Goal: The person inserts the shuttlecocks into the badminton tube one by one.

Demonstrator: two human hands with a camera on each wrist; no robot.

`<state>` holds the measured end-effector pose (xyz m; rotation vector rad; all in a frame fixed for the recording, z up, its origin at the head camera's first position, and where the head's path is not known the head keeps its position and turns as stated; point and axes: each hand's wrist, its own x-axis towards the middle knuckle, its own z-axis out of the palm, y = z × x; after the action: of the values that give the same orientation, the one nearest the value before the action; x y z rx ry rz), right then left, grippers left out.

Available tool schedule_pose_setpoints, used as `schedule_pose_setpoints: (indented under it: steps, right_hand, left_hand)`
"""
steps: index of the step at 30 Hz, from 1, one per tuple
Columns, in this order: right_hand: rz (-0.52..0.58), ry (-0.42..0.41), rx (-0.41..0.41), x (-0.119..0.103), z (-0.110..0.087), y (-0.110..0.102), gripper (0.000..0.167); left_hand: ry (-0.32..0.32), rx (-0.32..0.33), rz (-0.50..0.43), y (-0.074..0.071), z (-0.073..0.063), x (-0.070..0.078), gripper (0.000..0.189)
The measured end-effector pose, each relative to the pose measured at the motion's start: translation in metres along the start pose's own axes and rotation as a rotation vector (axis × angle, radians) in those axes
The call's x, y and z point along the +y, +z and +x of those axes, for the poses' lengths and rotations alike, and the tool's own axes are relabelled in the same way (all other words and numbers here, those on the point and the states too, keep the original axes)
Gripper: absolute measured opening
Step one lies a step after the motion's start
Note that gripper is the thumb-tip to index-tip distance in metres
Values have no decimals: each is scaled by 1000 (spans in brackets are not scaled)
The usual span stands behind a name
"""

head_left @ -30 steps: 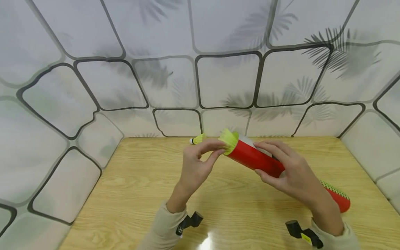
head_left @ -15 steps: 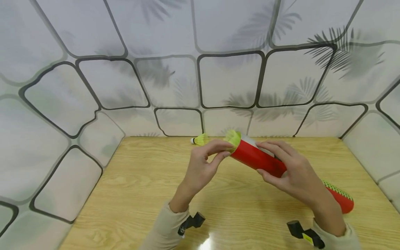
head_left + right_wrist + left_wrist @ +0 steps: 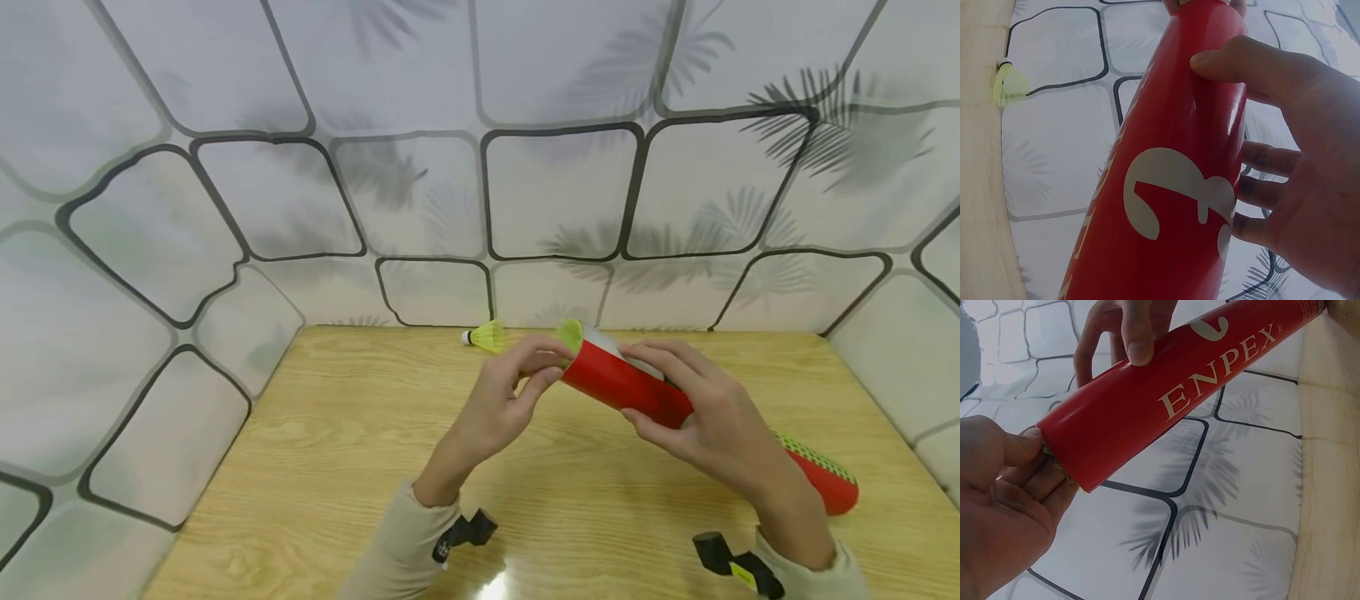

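In the head view a long red tube point(image 3: 626, 385) marked ENPEX is held at a slant, its mouth raised to the left. My right hand point(image 3: 716, 421) grips it around the upper part, thumb on the near side, fingers across the top. At the mouth is my left hand point(image 3: 501, 407), thumb at the rim and curled fingers partly inside the opening. Yellow-green edges of a shuttlecock point(image 3: 1060, 467) peek out between those fingers in the left wrist view. Most of it is hidden by the tube. The tube's lower end, with a green checked patch, shows beyond my right forearm.
Another yellow shuttlecock point(image 3: 488, 337) lies at the table's back edge, white cork pointing left. The wooden table point(image 3: 337, 442) meets a wall covering point(image 3: 555, 196) with dark outlines and leaf prints at the back and sides.
My left hand has moved right, toward the tube. The shuttlecock's skirt, which stuck out of the mouth, has slid almost wholly inside. My right hand keeps its grip; the view shifts slightly.
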<state>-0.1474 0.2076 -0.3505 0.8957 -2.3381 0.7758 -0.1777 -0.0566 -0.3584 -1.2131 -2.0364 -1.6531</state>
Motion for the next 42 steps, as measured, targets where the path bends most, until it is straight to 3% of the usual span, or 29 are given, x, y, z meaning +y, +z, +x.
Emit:
schedule_pose_setpoints:
  steps: [5,12,19,23,27,35,42]
  right_hand:
    - [-14,0,-6,2,-2,-3,75]
    - [-4,-3,2,3,-3,-5,76]
    - [13,4,-9,5,-2,-5,76]
    - [1,23,-8,8,-2,-7,77]
    - [-9,37,9,11,-4,-13,80]
    - [-20,53,28,15,-8,-20,82]
    - [-22,85,35,17,-11,-28,83]
  left_hand:
    - [-9,-50,-53,4,2,1,18]
    - [-1,-77,-29,5,4,2,14]
    - [-12,-34,-58,-1,3,0,22]
    - [6,9,-76,-10,3,-4,25]
    - [-16,57,-58,-22,2,-14,22]
    - [-126,123,148,-41,-4,-50,21]
    - [-199,70,430,-49,-5,-90,27]
